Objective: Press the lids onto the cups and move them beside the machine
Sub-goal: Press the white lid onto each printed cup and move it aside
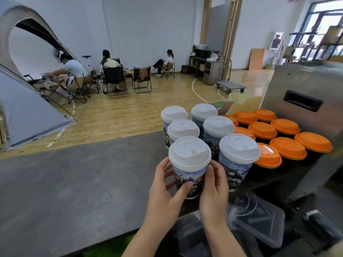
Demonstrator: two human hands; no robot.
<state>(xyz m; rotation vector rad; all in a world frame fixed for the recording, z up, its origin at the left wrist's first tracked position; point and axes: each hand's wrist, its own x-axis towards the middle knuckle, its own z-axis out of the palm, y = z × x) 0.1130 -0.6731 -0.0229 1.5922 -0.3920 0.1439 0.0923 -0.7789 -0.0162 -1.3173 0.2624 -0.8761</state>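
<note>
Grip: we hold the nearest cup (188, 178) between both hands, low in the centre of the frame. Our left hand (165, 190) curls round its left side with the thumb laid across the printed wall; our right hand (213, 188) wraps its right side, fingers bent against the paper.

Held cup: it stands upright with a white lid (189, 153) that looks fully seated, the rim even all round. We cannot tell whether its base rests on the counter (74, 182) or is just lifted.

White-lidded group: five more printed cups stand just behind and to the right, close-packed; the closest one (238, 156) nearly touches our right hand. All five carry white lids.

Orange-lidded group: to the right of centre, dark cups with orange lids (288, 148) sit in rows up against the steel machine (304, 97) at the right edge.

Done, as we judge it: every cup we can see is lidded, and both groups already sit beside the machine.

Left, as we judge it: setting this last cup into line with its neighbours. No unlidded cup shows.

Near edge: clear plastic containers (259, 219) lie at the lower right, apart from the cups.

Background: people sit on folding chairs (115, 78) in the upper left, near a grey tent (27, 108).
</note>
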